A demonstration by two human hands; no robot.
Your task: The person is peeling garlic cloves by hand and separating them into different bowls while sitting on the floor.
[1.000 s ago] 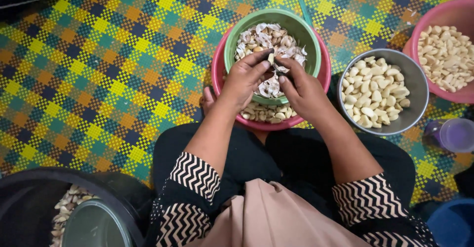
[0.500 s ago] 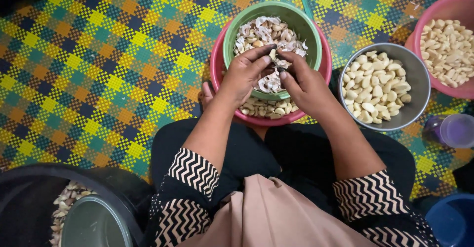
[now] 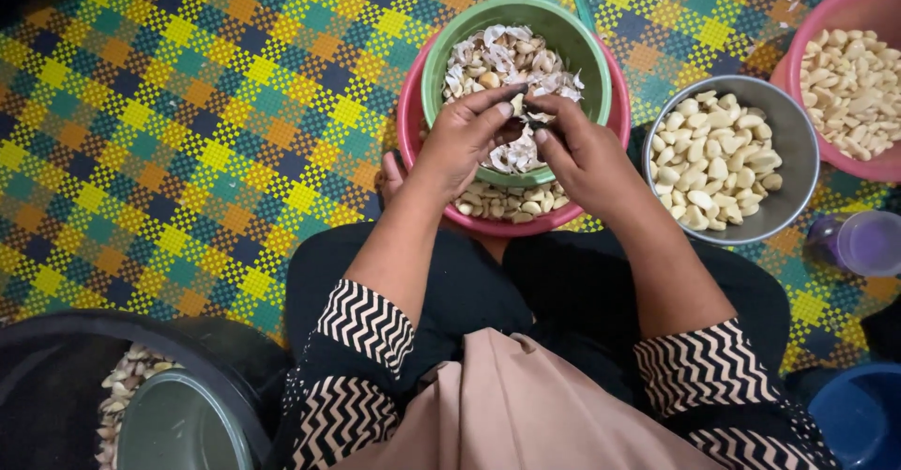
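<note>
1. The fingertips of both hands meet over the green bowl (image 3: pixel 514 19). The left hand (image 3: pixel 460 141) pinches a small pale garlic clove (image 3: pixel 517 106) between thumb and forefinger; the right hand (image 3: pixel 582 146) closes its fingers on a small dark tool, probably a blade, its tip touching the same clove. The clove sits at the middle of the picture, just above the heap of papery skins (image 3: pixel 511 57) in that bowl.

2. Risk 1, as I judge it: the dark tip lies right against the left thumb, so a slip off the smooth clove could nick the skin.

3. Risk 2: the clove is small and half hidden. If the pinch loosens, it could fall among the skins and be hard to find.

4. The green bowl rests inside a pink basin (image 3: pixel 413 141), with unpeeled-looking cloves showing in the near gap between the 2 rims. A push from the wrists could tilt the green bowl and spill skins onto them.

5. To the right stands a grey metal bowl (image 3: pixel 798 137) of peeled cloves, near the right forearm; a swing of the elbow could knock it. Further right, a second pink basin (image 3: pixel 798 52) holds more peeled cloves, and a small purple cup (image 3: pixel 868 243) sits near the edge.

6. At the near left, a dark tub (image 3: pixel 56 339) holds garlic and a steel bowl (image 3: pixel 183 428). All rest on a checked woven mat (image 3: pixel 188 132).
</note>
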